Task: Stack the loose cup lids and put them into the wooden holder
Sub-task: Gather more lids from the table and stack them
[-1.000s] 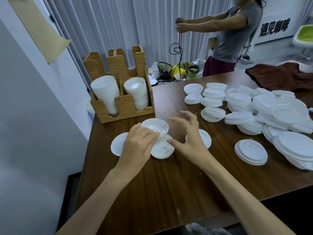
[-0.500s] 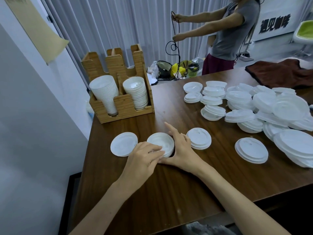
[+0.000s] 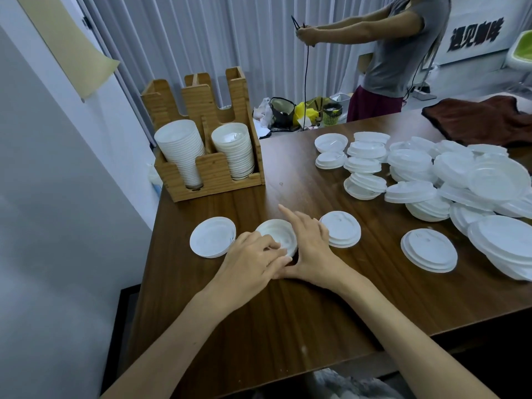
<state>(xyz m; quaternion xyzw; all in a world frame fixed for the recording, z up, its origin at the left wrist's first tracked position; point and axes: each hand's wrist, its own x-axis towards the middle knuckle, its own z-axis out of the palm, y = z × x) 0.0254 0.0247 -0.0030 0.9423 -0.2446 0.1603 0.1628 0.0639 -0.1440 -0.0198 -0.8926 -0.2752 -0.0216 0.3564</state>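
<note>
Stacking step done: scattered a second ago, now nested as one lid stack (image 3: 277, 234) on the table (image 3: 288, 326), pinched in the curled fingers of the left hand (image 3: 253, 262), cupped by the right hand (image 3: 311, 249), forefinger straight; well short of the wooden holder (image 3: 214, 174), likely ready for lifting.

White lid stack (image 3: 275, 233) nr wooden holder (image 3: 213, 173)
</note>
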